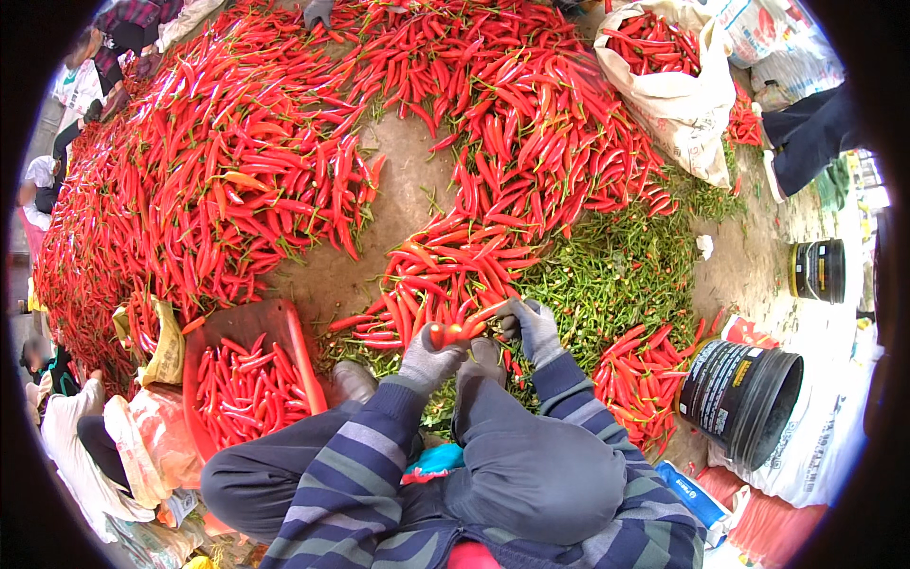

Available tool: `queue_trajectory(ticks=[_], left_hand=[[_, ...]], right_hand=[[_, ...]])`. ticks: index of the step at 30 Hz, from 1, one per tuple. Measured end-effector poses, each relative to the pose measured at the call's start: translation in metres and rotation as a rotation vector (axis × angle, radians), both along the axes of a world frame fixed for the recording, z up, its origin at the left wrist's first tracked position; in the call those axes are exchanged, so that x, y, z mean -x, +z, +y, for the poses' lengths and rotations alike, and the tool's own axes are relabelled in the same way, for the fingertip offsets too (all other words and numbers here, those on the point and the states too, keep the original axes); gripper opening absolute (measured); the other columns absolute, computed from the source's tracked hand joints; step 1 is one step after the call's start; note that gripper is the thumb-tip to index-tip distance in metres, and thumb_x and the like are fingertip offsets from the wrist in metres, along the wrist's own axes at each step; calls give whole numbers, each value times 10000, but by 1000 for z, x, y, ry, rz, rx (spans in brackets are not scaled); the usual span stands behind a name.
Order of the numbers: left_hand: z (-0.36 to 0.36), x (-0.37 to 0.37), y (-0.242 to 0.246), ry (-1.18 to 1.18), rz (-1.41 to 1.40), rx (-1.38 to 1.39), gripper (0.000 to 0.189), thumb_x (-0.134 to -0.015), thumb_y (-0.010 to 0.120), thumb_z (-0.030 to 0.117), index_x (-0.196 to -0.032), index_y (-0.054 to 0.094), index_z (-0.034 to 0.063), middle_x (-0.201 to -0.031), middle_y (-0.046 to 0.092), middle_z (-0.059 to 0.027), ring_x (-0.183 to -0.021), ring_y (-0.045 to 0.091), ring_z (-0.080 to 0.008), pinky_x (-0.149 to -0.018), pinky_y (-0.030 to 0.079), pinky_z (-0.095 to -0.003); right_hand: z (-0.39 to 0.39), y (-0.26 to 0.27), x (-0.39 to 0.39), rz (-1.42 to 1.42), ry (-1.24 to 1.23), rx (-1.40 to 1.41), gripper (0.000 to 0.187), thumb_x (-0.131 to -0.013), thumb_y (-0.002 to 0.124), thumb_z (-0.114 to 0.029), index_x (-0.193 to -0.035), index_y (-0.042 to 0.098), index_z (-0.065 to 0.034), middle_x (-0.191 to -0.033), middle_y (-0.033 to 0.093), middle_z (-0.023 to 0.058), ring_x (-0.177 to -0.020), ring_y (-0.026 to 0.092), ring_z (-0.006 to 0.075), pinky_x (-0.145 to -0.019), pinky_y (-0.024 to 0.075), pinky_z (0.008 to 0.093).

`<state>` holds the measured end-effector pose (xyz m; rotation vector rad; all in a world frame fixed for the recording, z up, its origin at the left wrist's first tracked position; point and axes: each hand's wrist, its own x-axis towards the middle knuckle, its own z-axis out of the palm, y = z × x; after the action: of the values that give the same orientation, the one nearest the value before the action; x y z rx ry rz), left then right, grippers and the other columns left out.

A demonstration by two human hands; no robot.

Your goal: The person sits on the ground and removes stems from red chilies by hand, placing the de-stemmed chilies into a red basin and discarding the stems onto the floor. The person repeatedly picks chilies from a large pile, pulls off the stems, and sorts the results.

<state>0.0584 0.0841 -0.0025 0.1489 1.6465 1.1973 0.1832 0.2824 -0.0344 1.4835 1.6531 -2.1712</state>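
My left hand [430, 361], in a grey knit glove, is closed around a few red chili peppers [449, 334], held just above my shoes. One long pepper [485, 313] slants up to the right from this bunch. At its far end the gloved fingers of my right hand [534, 333] are pinched together; the stem itself is hidden by them. Just beyond both hands lies a small heap of whole red peppers [441, 274]. Green stems [611, 267] cover the ground to the right of my right hand.
A red plastic scoop-shaped bin [306, 355] holding peppers stands at my left. Large pepper heaps [213, 178] spread ahead. On the right are a loose pepper pile [636, 377], a tipped black bucket [739, 402] and a full woven sack [682, 107]. Other people sit along the left.
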Motion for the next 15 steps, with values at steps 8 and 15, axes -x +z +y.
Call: queue_trajectory(ticks=[8, 15], left_hand=[[-4, 9, -9, 210, -14, -10, 397, -787, 814, 156, -1072, 572, 24, -926, 691, -72, -785, 660, -157, -676, 535, -313], [-3, 15, -7, 133, 319, 143, 382, -759, 830, 241, -1019, 648, 29, -852, 688, -52, -775, 652, -146, -717, 533, -325]], right_hand=[[80, 3, 94, -452, 784, -1422, 436, -855, 640, -321, -1259, 582, -167, -1187, 591, 95, -1111, 574, 304, -908, 459, 485], [93, 0, 107, -472, 978, -1398, 265, -873, 599, -262, -1121, 626, -172, -1076, 646, 73, -1020, 626, 250, -847, 475, 469]])
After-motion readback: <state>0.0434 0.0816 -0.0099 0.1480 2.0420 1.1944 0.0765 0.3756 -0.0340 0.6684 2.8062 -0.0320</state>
